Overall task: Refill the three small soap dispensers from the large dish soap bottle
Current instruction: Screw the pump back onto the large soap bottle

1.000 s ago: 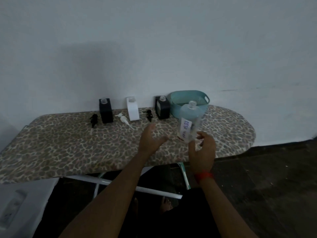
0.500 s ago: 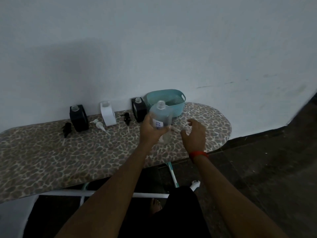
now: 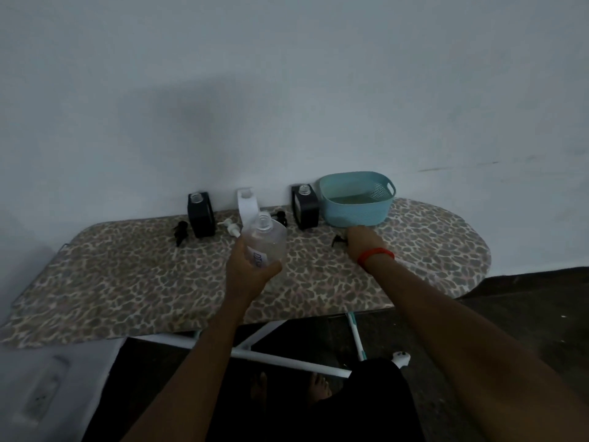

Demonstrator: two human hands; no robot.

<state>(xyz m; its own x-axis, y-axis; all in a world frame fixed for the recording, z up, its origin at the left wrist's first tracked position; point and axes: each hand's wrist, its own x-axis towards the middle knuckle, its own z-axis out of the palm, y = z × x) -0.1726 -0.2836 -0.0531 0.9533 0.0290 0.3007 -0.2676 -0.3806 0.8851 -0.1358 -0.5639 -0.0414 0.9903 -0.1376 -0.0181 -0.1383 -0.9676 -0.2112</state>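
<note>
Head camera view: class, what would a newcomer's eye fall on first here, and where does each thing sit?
First, the clear uncapped bottle, gripped by the left hand above the middle of the leopard-print board. Behind it along the wall stand a left black dispenser, a white dispenser and a right black dispenser, with a teal basket at the right end. The right hand reaches toward the basket, beside a small black pump.

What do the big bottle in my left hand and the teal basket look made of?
Large dish soap bottle: likely clear plastic, glossy; things behind show through. Teal basket: seemingly matte moulded plastic, with perforated wall and cut-out handle.
</note>
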